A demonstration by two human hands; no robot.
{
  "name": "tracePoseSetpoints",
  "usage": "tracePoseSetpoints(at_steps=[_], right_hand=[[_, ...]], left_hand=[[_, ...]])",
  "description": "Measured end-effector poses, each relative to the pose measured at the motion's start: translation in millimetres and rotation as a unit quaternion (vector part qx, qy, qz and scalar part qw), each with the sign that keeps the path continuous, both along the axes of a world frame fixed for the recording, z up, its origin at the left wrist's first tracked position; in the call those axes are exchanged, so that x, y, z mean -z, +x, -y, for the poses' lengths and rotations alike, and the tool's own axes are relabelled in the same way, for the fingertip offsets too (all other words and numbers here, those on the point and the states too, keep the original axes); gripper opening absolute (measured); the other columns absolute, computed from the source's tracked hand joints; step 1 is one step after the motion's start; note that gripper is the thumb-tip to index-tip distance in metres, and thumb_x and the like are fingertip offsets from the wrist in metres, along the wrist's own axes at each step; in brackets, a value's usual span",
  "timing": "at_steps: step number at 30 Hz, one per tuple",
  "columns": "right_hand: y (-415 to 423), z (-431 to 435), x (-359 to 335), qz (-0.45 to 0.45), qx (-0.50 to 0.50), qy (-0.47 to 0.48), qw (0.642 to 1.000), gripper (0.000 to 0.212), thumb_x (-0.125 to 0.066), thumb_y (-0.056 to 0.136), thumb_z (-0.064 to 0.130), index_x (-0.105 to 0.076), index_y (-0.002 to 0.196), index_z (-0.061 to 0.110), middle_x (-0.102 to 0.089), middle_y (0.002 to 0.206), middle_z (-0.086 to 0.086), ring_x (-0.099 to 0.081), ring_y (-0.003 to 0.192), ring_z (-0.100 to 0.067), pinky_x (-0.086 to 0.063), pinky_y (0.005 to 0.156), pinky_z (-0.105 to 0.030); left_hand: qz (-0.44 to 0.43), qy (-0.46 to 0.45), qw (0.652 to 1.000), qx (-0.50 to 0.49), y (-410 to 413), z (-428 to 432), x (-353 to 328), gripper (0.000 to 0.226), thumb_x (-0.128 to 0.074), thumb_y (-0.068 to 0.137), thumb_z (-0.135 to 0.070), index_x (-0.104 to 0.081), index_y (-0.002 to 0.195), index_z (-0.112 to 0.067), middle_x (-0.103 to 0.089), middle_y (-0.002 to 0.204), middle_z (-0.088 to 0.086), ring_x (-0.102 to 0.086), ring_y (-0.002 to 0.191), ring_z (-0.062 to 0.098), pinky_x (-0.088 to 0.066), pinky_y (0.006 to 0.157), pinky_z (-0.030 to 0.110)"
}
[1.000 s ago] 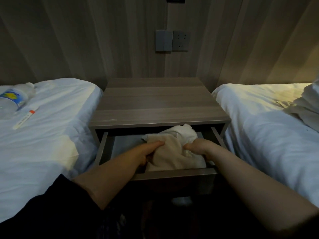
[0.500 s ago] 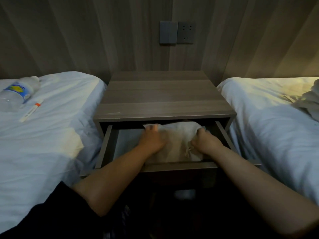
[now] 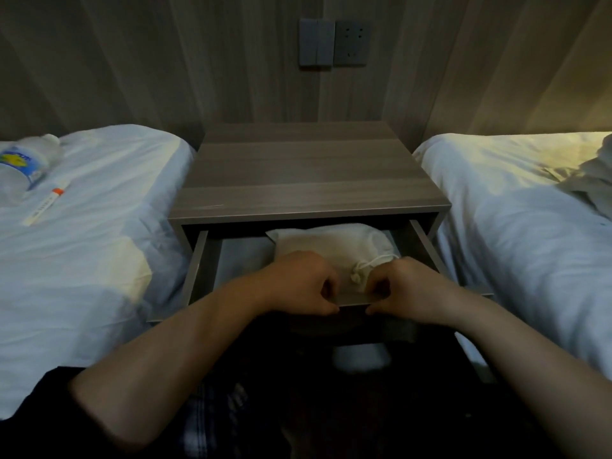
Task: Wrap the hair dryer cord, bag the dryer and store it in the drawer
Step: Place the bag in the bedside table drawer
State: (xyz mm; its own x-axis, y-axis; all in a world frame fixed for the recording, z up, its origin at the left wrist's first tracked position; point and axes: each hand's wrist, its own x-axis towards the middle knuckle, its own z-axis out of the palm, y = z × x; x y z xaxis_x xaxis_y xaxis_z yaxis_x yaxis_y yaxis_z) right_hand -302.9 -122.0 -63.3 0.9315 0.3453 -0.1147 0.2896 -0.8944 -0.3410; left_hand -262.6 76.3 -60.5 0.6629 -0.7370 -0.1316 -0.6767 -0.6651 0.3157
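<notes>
A cream cloth drawstring bag (image 3: 334, 245) lies inside the open drawer (image 3: 203, 260) of the wooden nightstand (image 3: 308, 173). Its knotted drawstring (image 3: 359, 271) points toward me. The hair dryer itself is hidden inside the bag. My left hand (image 3: 303, 283) and my right hand (image 3: 402, 286) both grip the drawer's front edge, fingers curled over it and thumbs below. Neither hand touches the bag.
White beds flank the nightstand on both sides. On the left bed (image 3: 82, 226) lie a water bottle (image 3: 23, 164) and a thin white tube with an orange band (image 3: 46, 202). A crumpled cloth (image 3: 592, 180) rests on the right bed. A wall switch and socket (image 3: 332, 43) sit above.
Both hands let go of the bag and drew back to the drawer's front edge. The bag now lies flatter and deeper in the drawer.
</notes>
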Motion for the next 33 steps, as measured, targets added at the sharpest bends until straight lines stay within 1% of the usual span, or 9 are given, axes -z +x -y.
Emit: tracePoseSetpoints(at_steps=[5,9,11,13,16,18,20,25,33], right_hand=[[17,0,15,0.106,0.048,-0.028,0.993,0.023,-0.072,0.072,0.035,-0.067,0.089,0.02,-0.066,0.09,-0.001,-0.061,0.088,-0.021,-0.043,0.069,-0.029],[41,-1,28,0.161,0.059,-0.023,0.985,0.035,-0.07,0.073,0.032,-0.064,0.105,0.017,-0.062,0.114,-0.006,-0.057,0.107,-0.026,-0.049,0.087,-0.037],[56,-4,30,0.185,0.072,-0.037,0.979,0.054,-0.072,0.072,0.028,-0.056,0.121,0.013,-0.051,0.129,-0.011,-0.049,0.117,-0.03,-0.044,0.097,-0.041],[70,-8,30,0.199,0.082,-0.073,0.974,0.073,-0.073,0.072,0.029,-0.041,0.135,0.012,-0.037,0.143,-0.016,-0.037,0.129,-0.033,-0.036,0.107,-0.044],[93,-10,24,0.209,0.09,-0.145,0.963,0.089,-0.07,0.073,0.04,-0.023,0.145,0.016,-0.019,0.154,-0.015,-0.015,0.143,-0.033,-0.015,0.115,-0.05],[107,-9,18,0.177,0.087,-0.151,0.969,0.093,-0.068,0.075,0.043,-0.015,0.147,0.017,-0.016,0.157,-0.012,-0.01,0.145,-0.03,-0.008,0.116,-0.052],[117,-6,17,0.145,0.086,-0.144,0.975,0.094,-0.067,0.076,0.045,-0.013,0.148,0.019,-0.017,0.157,-0.01,-0.012,0.145,-0.028,-0.009,0.116,-0.051],[121,-2,38,0.234,0.098,-0.134,0.958,0.085,-0.07,0.073,0.043,-0.029,0.143,0.018,-0.035,0.15,-0.012,-0.03,0.139,-0.028,-0.025,0.115,-0.044],[134,-3,48,0.282,0.129,-0.112,0.944,0.083,-0.078,0.065,0.037,-0.043,0.137,0.016,-0.048,0.142,-0.013,-0.043,0.133,-0.029,-0.034,0.108,-0.044]], left_hand=[[0.044,-0.041,0.997,-0.057,17,-1,10,0.024,-0.065,0.081,-0.034,-0.068,0.1,-0.019,-0.07,0.099,0.002,-0.063,0.091,0.017,-0.049,0.077,0.027],[0.155,-0.057,0.982,-0.09,40,3,19,0.044,-0.063,0.081,-0.039,-0.056,0.122,-0.023,-0.057,0.124,0.0,-0.051,0.114,0.019,-0.042,0.09,0.031],[0.208,-0.048,0.971,-0.105,54,5,23,0.068,-0.063,0.079,-0.042,-0.037,0.139,-0.024,-0.044,0.139,0.002,-0.04,0.128,0.023,-0.037,0.099,0.036],[0.237,-0.024,0.961,-0.139,68,7,26,0.086,-0.064,0.076,-0.047,-0.019,0.147,-0.026,-0.032,0.15,0.006,-0.027,0.139,0.026,-0.029,0.108,0.042],[0.214,0.026,0.963,-0.162,91,10,27,0.097,-0.064,0.076,-0.054,-0.008,0.149,-0.025,-0.017,0.157,0.009,-0.009,0.146,0.029,-0.014,0.116,0.045],[0.174,0.066,0.969,-0.162,107,11,25,0.098,-0.061,0.077,-0.058,-0.003,0.149,-0.026,-0.009,0.159,0.008,-0.003,0.147,0.028,-0.009,0.117,0.044],[0.173,0.085,0.969,-0.153,118,12,27,0.098,-0.059,0.077,-0.061,-0.004,0.149,-0.026,-0.007,0.16,0.007,-0.004,0.147,0.028,-0.011,0.118,0.043],[0.231,0.046,0.958,-0.165,124,14,40,0.088,-0.057,0.08,-0.058,-0.011,0.149,-0.027,-0.014,0.159,0.003,-0.013,0.146,0.025,-0.015,0.117,0.041],[0.257,0.032,0.949,-0.179,128,19,43,0.081,-0.055,0.085,-0.051,-0.011,0.149,-0.026,-0.015,0.158,0.005,-0.013,0.145,0.026,-0.014,0.117,0.042]])
